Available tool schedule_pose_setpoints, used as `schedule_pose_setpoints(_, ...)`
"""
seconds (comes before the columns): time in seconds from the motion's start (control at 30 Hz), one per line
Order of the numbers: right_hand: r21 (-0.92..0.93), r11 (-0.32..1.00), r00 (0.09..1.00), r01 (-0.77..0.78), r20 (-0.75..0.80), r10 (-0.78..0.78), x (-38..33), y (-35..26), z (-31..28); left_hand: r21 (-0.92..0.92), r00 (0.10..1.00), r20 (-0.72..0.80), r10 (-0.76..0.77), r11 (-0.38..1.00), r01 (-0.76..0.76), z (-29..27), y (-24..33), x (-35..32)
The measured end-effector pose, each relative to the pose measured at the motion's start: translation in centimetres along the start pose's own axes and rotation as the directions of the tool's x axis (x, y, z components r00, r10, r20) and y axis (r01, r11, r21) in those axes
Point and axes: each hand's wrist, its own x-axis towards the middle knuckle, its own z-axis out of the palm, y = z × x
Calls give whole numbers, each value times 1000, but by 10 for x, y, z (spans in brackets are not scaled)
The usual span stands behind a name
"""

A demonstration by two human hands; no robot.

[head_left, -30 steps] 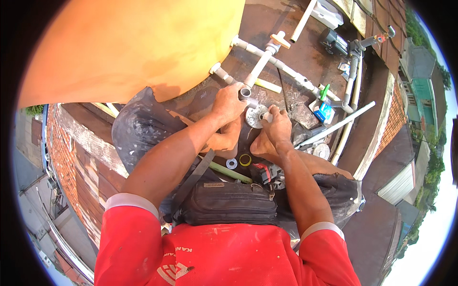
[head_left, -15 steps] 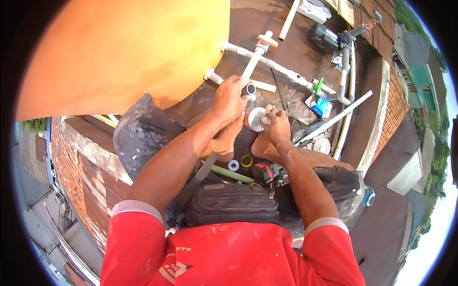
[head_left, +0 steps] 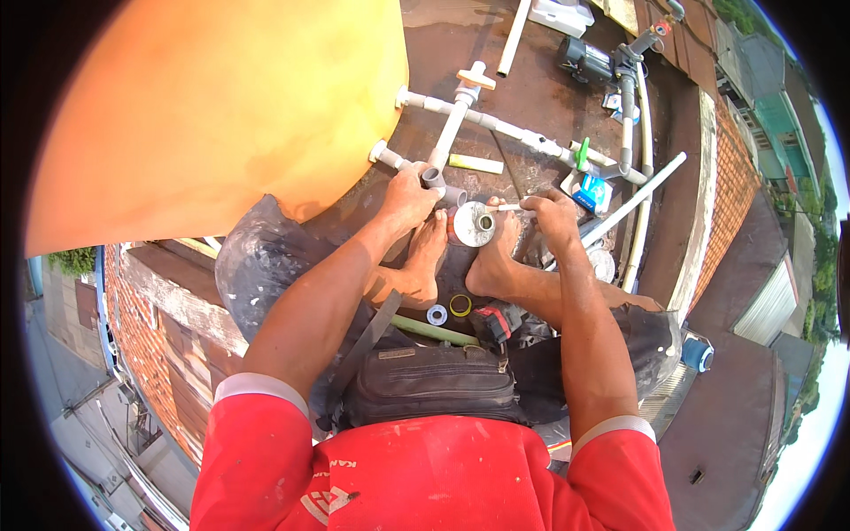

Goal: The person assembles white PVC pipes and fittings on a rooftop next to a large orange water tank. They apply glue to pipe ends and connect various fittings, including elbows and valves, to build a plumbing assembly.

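Grips the grey fitting (head_left: 454, 196) (apparently on the white pipe (head_left: 451, 133) already, with open ends unjoined) in a curled left hand (head_left: 411, 196) and pinches a pale stick (head_left: 510, 207) in the right hand (head_left: 555, 215) beside the uncapped tin (head_left: 467, 227) between the feet (head_left: 428, 248).

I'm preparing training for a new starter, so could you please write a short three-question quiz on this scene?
1. What is the left hand holding?
a) a blue box
b) a grey pipe fitting
c) a black bag
2. True or false: the right hand holds a thin, pale stick.
3. Fill in the missing word: the round can is between the person's two bare ____.

Key: 1. b; 2. true; 3. feet.
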Motion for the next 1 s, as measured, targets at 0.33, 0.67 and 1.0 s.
schedule_pose_setpoints(0.33,76,963,963,259,50,-263,-29,-80,1,-410,999,39,-33,911,46,-10,40,2)
schedule_pose_setpoints(0.67,-465,374,487,802,147,-861,-64,-112,5,-382,998,57,14,924,9,-14,47,6)
schedule_pose_setpoints(1.0,-589,689,886,422,105,-453,-40,-67,-2,-150,967,-185,175,967,-204,-12,36,12)
